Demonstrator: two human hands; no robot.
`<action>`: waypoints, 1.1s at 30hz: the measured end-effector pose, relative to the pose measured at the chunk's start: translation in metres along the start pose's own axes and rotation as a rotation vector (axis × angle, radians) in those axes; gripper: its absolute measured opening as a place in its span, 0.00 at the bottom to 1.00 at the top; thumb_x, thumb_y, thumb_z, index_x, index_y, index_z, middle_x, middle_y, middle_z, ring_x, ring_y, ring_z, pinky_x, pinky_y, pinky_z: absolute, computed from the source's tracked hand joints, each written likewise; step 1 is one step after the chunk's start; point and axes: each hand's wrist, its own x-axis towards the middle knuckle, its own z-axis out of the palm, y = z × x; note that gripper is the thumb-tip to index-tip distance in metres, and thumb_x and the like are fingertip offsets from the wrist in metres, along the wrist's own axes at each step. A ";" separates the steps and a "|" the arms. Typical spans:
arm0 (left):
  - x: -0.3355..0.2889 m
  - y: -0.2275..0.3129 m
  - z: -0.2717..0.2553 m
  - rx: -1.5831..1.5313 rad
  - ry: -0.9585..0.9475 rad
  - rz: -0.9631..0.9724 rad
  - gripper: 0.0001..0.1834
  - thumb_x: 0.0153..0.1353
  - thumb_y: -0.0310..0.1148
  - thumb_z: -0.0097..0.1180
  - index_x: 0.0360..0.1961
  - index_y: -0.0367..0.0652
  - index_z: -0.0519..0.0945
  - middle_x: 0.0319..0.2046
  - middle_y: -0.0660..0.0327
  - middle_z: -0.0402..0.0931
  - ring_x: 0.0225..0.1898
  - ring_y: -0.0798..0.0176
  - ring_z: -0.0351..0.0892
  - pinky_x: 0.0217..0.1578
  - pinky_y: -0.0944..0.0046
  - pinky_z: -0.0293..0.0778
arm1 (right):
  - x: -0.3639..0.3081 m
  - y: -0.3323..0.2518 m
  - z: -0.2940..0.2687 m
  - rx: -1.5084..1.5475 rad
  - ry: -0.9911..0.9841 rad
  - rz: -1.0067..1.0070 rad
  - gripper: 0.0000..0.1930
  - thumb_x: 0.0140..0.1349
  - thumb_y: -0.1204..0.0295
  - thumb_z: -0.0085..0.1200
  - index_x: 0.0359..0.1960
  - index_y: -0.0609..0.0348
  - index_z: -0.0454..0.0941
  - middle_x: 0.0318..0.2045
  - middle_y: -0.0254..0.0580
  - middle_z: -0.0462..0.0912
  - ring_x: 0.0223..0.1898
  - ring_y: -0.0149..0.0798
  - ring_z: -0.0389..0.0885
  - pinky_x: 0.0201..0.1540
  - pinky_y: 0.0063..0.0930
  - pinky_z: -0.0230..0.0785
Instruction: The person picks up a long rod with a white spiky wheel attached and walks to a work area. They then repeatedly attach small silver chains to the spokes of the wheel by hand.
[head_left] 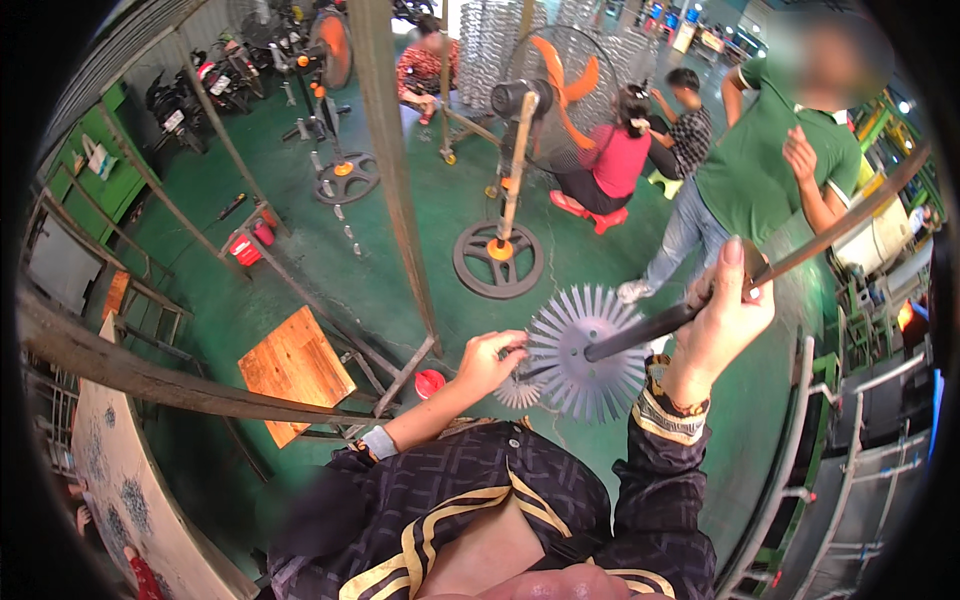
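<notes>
A large round metal disc (562, 352), slotted all round its rim into narrow blades, hangs in front of me. From its middle a dark rod (650, 332) runs up to the right. My right hand (732, 315) is closed around the rod's upper part, with the thumb pointing up. At the disc's left edge is my left hand (488, 362), its fingers curled together. What they pinch is too small to make out. Just below those fingers shows a smaller slotted disc (518, 393), partly behind the large one.
A metal frame post (395, 180) stands ahead, with a wooden-topped stool (297, 370) at left. Beyond are a large fan (515, 100) on a round base and a person in a green shirt (770, 160). Other people squat farther back. Metal rails (785, 460) line the right.
</notes>
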 end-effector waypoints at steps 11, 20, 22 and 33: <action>0.084 0.114 -0.180 0.459 0.559 0.505 0.04 0.51 0.25 0.58 0.29 0.38 0.81 0.28 0.60 0.80 0.30 0.66 0.78 0.33 0.66 0.74 | 0.000 -0.001 -0.004 -0.082 -0.019 -0.062 0.12 0.57 0.66 0.57 0.24 0.57 0.69 0.11 0.24 0.59 0.09 0.18 0.53 0.11 0.15 0.44; 0.214 0.229 -0.339 0.765 1.151 0.659 0.18 0.49 0.39 0.64 0.41 0.45 0.80 0.36 0.59 0.81 0.38 0.65 0.80 0.40 0.66 0.73 | -0.003 -0.005 -0.007 -0.071 -0.023 -0.065 0.12 0.56 0.68 0.59 0.24 0.57 0.68 0.13 0.22 0.63 0.11 0.16 0.54 0.13 0.14 0.41; 0.239 0.240 -0.348 0.823 1.199 0.627 0.22 0.46 0.44 0.66 0.42 0.47 0.80 0.37 0.60 0.81 0.38 0.63 0.80 0.40 0.63 0.73 | -0.002 -0.004 -0.012 -0.091 -0.005 -0.061 0.11 0.56 0.69 0.59 0.25 0.57 0.69 0.14 0.22 0.64 0.12 0.16 0.55 0.14 0.14 0.43; 0.290 0.244 -0.374 0.721 1.164 0.374 0.17 0.48 0.48 0.62 0.33 0.48 0.84 0.29 0.58 0.82 0.34 0.57 0.81 0.39 0.60 0.73 | 0.010 0.015 -0.033 -0.254 0.017 -0.177 0.11 0.54 0.70 0.60 0.28 0.59 0.70 0.13 0.24 0.65 0.10 0.18 0.58 0.11 0.13 0.48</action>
